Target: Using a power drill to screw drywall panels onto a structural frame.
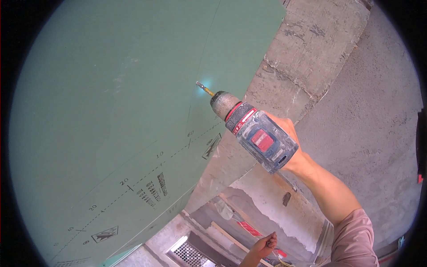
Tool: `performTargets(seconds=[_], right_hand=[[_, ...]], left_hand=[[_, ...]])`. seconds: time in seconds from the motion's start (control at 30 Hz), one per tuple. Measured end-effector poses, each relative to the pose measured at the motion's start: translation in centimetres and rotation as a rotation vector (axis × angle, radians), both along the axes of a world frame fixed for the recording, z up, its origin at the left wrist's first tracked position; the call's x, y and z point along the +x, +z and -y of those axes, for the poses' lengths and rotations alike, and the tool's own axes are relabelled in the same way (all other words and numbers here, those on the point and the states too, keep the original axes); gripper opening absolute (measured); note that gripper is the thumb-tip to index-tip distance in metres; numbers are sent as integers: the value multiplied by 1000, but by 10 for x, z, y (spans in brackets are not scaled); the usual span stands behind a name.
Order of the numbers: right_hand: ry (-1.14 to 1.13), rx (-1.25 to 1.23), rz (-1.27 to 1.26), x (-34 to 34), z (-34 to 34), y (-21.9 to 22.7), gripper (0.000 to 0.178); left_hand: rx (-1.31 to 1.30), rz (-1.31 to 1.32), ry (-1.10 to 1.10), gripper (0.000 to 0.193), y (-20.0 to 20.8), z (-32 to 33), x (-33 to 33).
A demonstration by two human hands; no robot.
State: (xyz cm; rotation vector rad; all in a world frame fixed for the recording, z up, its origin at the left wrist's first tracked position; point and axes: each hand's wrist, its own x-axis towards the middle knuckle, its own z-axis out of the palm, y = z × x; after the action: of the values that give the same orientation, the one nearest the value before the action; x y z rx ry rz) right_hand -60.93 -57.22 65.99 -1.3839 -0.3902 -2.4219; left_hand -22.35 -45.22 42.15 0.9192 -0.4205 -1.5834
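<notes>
My right hand (289,127) is wrapped around the handle of a cordless drill (262,138), which has a dark, dusty body with red parts. A yellowish bit (205,89) extends from its chuck, and its tip is at the face of a large green plasterboard sheet (111,98). Bluish light from the drill falls on the board beside the bit. Whether the tip touches, or holds a screw, cannot be made out. Lower in the view, my left hand (265,245) is closed with the fingers bunched; something small and dark shows at them, too small to name.
Rough bare concrete (307,49) borders the board on the right, with a grey rendered surface (369,93) beyond. Dashed lines and printed marks run along the board's lower part. Below are a patchy wall (284,200), a perforated grille (189,253) and a red strip (250,228).
</notes>
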Motion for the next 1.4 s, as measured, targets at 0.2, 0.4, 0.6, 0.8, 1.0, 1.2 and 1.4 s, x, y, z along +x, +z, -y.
performTargets(seconds=[0.2,0.4,0.6,0.8,1.0,1.2,1.4], right_hand=[[-245,67,-8,-5,3,2,28],[-234,83,-41,-12,1,0,27],[-399,37,111,-11,6,3,37],[-309,113,89,-8,0,-2,50],[-512,120,170,3,9,-1,46],[-534,123,37,-13,2,-6,38],[-421,186,0,-5,2,-3,28]], left_hand=[[-58,7,-76,14,4,-1,-11],[-3,24,-52,15,3,0,-22],[10,-29,-117,11,6,5,-17],[-64,158,-107,22,90,22,-60],[-469,443,-124,23,236,24,-152],[-912,609,-206,23,333,19,-259],[-1107,588,-316,30,373,32,-303]])
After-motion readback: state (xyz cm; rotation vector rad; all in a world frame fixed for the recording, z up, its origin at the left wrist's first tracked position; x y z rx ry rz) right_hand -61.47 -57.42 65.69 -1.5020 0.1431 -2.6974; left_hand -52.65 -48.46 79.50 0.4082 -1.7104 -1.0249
